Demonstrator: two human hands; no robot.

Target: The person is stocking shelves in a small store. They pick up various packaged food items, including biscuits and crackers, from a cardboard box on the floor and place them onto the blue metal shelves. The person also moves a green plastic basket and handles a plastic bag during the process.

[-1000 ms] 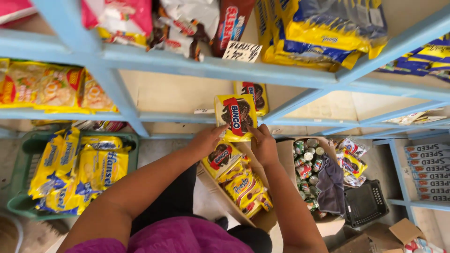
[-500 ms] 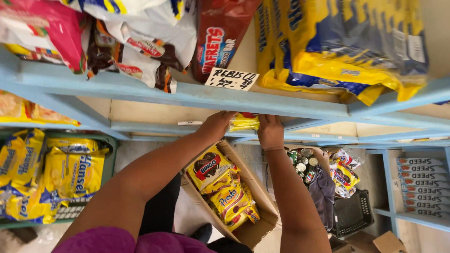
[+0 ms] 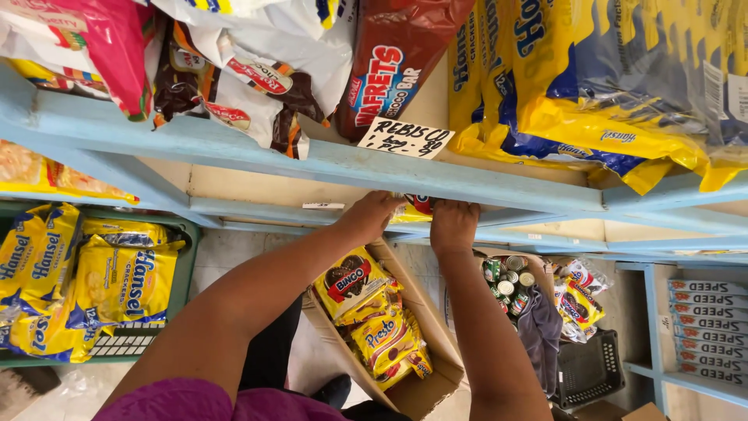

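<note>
As it is going under the blue shelf (image 3: 327, 160), the light, crinkly yellow snack pack (image 3: 411, 210) is being pinched by both hands, left hand (image 3: 372, 214) and right hand (image 3: 453, 224) at its ends.

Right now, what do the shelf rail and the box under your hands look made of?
Shelf rail: probably wood, painted matte pale blue, with worn, uneven edges. Box: brown cardboard, with dull raw flaps. Packet between both hands: glossy plastic film, mostly hidden.

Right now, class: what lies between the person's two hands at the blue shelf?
In the head view, a yellow snack packet lies between the left hand and the right hand, half hidden behind the blue shelf rail.
</note>
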